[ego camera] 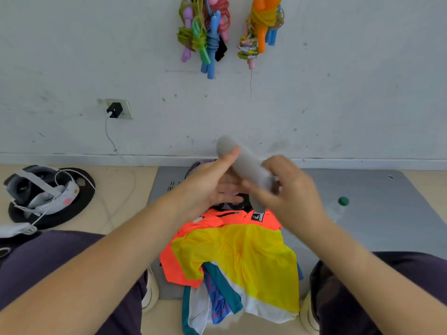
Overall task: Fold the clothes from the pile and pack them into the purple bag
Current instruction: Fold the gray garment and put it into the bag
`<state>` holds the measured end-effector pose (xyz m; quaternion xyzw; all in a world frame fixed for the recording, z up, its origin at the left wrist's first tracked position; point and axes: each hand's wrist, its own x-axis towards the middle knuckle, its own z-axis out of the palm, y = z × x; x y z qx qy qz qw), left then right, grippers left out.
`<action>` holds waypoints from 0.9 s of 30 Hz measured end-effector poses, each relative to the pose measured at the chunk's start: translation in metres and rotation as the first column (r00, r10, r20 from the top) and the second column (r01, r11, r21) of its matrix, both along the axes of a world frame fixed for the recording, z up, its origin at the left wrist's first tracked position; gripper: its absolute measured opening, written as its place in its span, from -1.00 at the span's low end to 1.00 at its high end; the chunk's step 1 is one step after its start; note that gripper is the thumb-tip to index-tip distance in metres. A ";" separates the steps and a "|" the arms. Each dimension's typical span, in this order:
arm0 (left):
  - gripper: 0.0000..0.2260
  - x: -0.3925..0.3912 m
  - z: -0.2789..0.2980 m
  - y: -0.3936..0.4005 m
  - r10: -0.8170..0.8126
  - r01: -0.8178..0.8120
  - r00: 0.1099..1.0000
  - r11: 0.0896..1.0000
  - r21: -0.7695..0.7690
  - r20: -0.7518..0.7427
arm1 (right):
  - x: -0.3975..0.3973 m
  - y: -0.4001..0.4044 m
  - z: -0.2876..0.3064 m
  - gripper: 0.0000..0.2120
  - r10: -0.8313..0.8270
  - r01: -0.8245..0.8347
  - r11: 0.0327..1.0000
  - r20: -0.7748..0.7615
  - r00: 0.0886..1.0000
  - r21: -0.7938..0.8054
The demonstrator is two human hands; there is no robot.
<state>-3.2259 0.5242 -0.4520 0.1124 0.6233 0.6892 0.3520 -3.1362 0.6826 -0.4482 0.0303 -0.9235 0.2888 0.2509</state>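
Grey sock [244,163], blurred but seemingly being rolled, is being pinched by the left hand [212,182] and right hand [287,189], needing tucking into the purple bag [200,164] beyond the pile [237,257].

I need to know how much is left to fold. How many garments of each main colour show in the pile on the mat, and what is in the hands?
Orange garment: 1
Yellow garment: 1
Teal and white garment: 1
Blue and pink garment: 1
Grey rolled item, gripped by left hand and right hand: 1
Total: 5, perhaps more hidden underneath.
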 end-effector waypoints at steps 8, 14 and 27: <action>-0.59 -0.051 -0.033 0.016 0.125 -0.134 0.989 0.984 0.120 0.083 | -0.043 0.023 -0.015 -0.56 0.003 0.077 0.897 0.180 0.984 -0.436; -0.58 -0.089 -0.093 0.044 0.074 -0.084 0.994 0.989 0.120 0.084 | -0.096 0.062 -0.084 -0.45 0.475 0.280 0.472 0.509 0.718 -0.836; -0.55 -0.241 -0.288 0.056 -0.380 -0.206 0.704 0.699 -0.685 -0.600 | -0.255 0.123 -0.247 -0.76 -0.205 0.519 0.622 0.517 0.831 -0.587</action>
